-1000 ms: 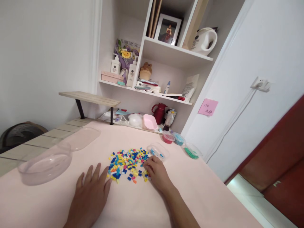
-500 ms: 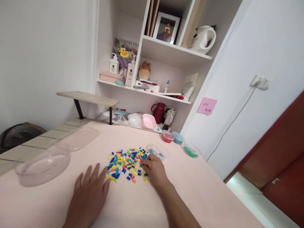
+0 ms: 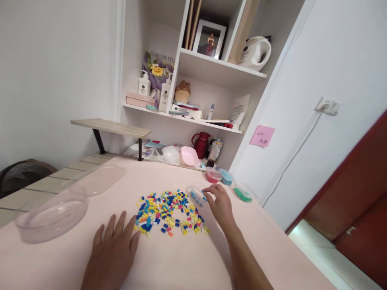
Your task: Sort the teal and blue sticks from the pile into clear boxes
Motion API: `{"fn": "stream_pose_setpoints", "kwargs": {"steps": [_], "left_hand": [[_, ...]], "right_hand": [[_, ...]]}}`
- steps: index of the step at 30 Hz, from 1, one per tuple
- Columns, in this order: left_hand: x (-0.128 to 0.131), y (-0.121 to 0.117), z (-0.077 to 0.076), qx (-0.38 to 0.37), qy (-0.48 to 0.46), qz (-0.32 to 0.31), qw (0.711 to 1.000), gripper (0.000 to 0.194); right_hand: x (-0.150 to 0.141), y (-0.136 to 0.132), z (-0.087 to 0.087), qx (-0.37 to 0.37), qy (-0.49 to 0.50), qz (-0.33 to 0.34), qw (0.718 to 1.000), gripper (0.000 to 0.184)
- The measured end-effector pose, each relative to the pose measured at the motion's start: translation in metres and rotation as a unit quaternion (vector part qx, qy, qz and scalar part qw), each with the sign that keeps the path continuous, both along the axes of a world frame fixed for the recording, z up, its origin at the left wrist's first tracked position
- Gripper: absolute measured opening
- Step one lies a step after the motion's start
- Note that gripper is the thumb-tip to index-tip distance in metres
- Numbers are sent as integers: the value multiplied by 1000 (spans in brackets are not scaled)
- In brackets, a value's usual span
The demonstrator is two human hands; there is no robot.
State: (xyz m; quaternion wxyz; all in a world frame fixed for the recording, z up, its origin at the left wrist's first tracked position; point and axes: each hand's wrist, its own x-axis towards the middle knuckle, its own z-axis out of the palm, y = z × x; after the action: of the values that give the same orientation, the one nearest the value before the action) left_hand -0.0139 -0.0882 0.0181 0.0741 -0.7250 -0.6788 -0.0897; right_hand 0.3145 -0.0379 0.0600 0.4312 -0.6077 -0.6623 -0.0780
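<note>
A heap of small coloured bricks (image 3: pixel 169 211), blue, yellow, white, pink and orange, lies spread on the pale pink table (image 3: pixel 181 262). My left hand (image 3: pixel 113 251) rests flat on the table, fingers stretched out, fingertips at the heap's left edge. My right hand (image 3: pixel 219 203) is raised over a small clear dish (image 3: pixel 196 192) with a few blue bricks in it, just right of the heap. Its fingers are pinched together over the dish; whether a brick is between them I cannot make out.
Three small tubs stand further right: red (image 3: pixel 213 174), blue (image 3: pixel 226 176), green (image 3: pixel 243 192). A big clear bowl (image 3: pixel 51 215) and its lid (image 3: pixel 101 180) lie at the left. Shelves (image 3: pixel 205 121) with bottles, a kettle and a framed picture rise behind the table.
My right hand has lifted off the heap's right edge and moved right and back to the small clear dish. The left hand has stayed flat.
</note>
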Motion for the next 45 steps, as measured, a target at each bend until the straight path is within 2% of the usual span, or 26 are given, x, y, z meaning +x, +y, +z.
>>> {"fn": "stream_pose_setpoints", "kwargs": {"steps": [5, 8, 12, 17, 25, 38, 45], "left_hand": [[-1, 0, -1, -1, -18, -4, 1000, 54], [-1, 0, -2, -3, -19, -2, 1000, 54], [-1, 0, -2, -2, -7, 3, 1000, 54], [-1, 1, -2, -7, 0, 2, 1000, 55], [-1, 2, -5, 5, -5, 2, 1000, 54], [-1, -1, 0, -8, -5, 7, 1000, 54], [0, -1, -1, -1, 1, 6, 1000, 54]], "right_hand": [[21, 10, 11, 14, 23, -94, 995, 31], [13, 6, 7, 1, 44, -61, 997, 33], [-11, -7, -10, -95, 28, 13, 995, 29], [-28, -15, -28, -176, -49, -13, 983, 28], [-35, -15, -22, -261, -115, -26, 958, 28], [-45, -15, -15, -273, -165, -44, 947, 26], [-48, -15, -15, -279, -157, -53, 946, 27]]}}
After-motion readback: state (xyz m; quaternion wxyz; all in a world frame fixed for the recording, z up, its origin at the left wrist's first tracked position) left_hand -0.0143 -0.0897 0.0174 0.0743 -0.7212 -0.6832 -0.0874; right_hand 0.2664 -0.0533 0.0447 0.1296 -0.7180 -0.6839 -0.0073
